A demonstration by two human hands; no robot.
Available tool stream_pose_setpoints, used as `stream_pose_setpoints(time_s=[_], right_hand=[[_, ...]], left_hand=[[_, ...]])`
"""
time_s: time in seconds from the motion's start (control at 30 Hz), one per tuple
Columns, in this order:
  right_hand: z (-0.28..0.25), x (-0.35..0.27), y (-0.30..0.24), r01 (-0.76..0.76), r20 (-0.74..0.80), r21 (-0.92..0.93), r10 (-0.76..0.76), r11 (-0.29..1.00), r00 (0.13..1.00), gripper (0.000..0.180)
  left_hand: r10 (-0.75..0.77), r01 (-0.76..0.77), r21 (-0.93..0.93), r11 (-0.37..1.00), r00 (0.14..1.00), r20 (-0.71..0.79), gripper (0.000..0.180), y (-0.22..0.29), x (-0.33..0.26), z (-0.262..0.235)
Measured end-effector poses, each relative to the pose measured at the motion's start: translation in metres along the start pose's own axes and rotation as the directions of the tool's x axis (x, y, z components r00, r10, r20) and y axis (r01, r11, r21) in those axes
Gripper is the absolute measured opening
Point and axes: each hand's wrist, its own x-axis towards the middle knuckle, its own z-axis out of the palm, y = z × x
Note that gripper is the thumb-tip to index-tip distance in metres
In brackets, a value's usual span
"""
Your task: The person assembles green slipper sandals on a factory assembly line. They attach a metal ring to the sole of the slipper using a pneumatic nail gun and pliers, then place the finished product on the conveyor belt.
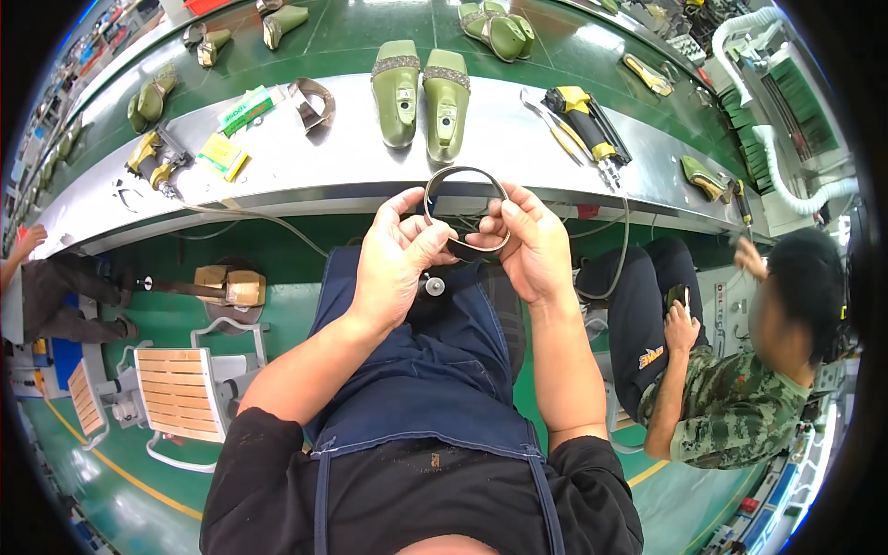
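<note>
Between my hands is a dark strap with a pale edge, bent into a loop. My left hand pinches its left side and lower end between thumb and fingers. Its right side is gripped by my right hand, thumb in front. The loop hangs just off the bench's front edge, over my lap. Beyond it, on the metal bench, a pair of green shoe lasts lies side by side, each with a glittery band across it. A brown shiny curved strap rests left of the lasts.
Yellow-and-black air tools lie at the right and left, with hoses hanging down. Pincers and a yellow packet are nearby. More lasts ride a green conveyor behind. A person sits at my right; a slatted chair stands left.
</note>
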Motion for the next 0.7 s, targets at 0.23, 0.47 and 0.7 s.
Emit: stream_pose_setpoints(time_s=[0.23, 0.47, 0.7], right_hand=[[-0.001, 0.003, -0.007, -0.073, 0.01, 0.022, 0.073, 0.997, 0.997, 0.033], [0.006, 0.004, -0.018, 0.089, 0.064, -0.269, -0.074, 0.959, 0.995, 0.038], [0.0, 0.006, -0.021, 0.032, 0.096, -0.182, -0.014, 0.983, 0.995, 0.039]], left_hand=[[0.03, -0.031, 0.03, 0.999, 0.999, 0.044, 0.076, -0.002, -0.007, 0.006], [-0.029, 0.027, 0.033, 0.999, 0.997, 0.072, 0.076, -0.012, -0.013, -0.005], [-0.006, 0.003, 0.066, 0.998, 0.999, 0.05, 0.074, -0.013, -0.011, -0.008]])
